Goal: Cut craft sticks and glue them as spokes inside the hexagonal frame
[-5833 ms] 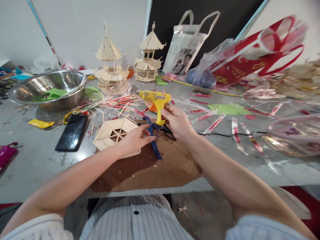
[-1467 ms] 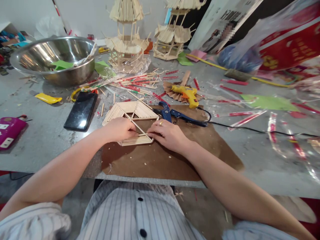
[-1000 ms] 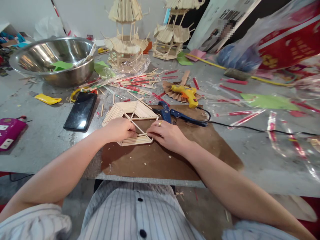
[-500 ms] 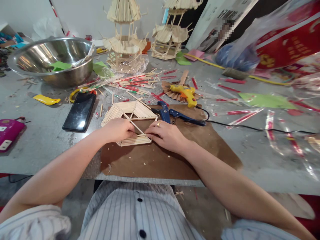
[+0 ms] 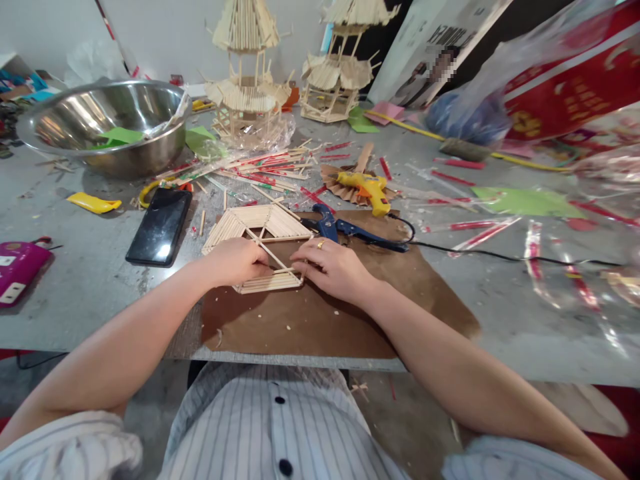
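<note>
A flat, six-sided frame of thin wooden sticks (image 5: 267,284) lies on a brown sheet (image 5: 320,330), with rows of sticks filling several of its sides and bare sticks crossing its middle. My left hand (image 5: 239,259) is closed over the frame's left part, fingertips pinched at a wooden stick (image 5: 284,271) along the inner edge of the front panel. At the right front corner, my right hand (image 5: 333,268) has its thumb and fingers bent together at that stick's other end. Its fingertips partly hide the contact.
Behind the frame lie blue-handled cutters (image 5: 367,235) and a yellow glue gun (image 5: 367,189) with a black cord. A phone (image 5: 160,225), yellow knife (image 5: 95,202) and steel bowl (image 5: 107,150) stand left. Loose sticks (image 5: 273,163) and two stick pagodas (image 5: 247,97) (image 5: 336,73) are farther back.
My right hand's fingertips have eased slightly right and up at the frame's corner. My left hand keeps its place, and the view has shifted a little.
</note>
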Tool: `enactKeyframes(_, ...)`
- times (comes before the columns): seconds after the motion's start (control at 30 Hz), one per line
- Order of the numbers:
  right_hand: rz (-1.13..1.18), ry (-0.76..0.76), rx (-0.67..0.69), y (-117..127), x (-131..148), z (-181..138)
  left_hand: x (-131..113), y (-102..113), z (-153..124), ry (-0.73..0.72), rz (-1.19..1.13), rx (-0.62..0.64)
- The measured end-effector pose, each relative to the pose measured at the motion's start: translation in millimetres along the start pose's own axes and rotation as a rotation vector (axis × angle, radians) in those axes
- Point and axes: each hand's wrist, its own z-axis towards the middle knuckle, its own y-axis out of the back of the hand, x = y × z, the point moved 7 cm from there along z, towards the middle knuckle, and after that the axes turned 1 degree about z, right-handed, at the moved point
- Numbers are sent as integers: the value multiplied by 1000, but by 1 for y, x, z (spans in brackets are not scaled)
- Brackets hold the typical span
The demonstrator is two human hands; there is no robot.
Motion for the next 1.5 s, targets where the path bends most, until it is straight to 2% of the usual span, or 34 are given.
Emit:
enactKeyframes(0.1, 8, -18, -129, 13, -6, 1, -2, 2, 0, -2, -7, -3)
enactKeyframes(0.17, -7, -34, -161, 22, -4, 0, -3, 3, -1, -7, -5, -17)
enactKeyframes(0.23, -22, -7, -130, 29, 10, 0, -4, 4, -2, -15, 1, -30)
enactKeyframes(0.3, -15, 72, -25, 27, 39, -2, -5, 3, -2, -26, 22, -33)
enactKeyframes(0.4, 34, 252, 154, 5, 96, -8, -4, 1, -1, -25, 65, -41)
enactKeyframes(0.5, 53, 354, 205, -30, 142, -7, -3, 2, 0, -5, 97, -81)
enactKeyframes(0.57, 63, 353, 228, -55, 156, -2, -3, 3, -1, -4, 106, -95)
enactKeyframes(0.67, 84, 317, 270, -76, 155, 3, -3, 3, -1, -12, 109, -86)
enactKeyframes(0.77, 86, 322, 294, -70, 139, -8, -3, 3, -1, -13, 111, -79)
enactKeyframes(0.87, 59, 294, 381, -57, 110, -35, -3, 4, -2, -14, 114, -78)
enactKeyframes(1.0, -56, 148, 417, -34, 57, -78, -5, 4, -3, -33, 113, -70)
enactKeyframes(1.23, -219, -49, 383, 0, -31, -140, -4, 3, -3, -32, 111, -41)
enactKeyframes(1.4, -323, -327, 332, 23, -100, -168, -4, 4, -3, -23, 120, -31)
enactKeyframes(1.5, -395, -509, 248, 46, -128, -177, -4, 3, -2, -14, 115, -31)
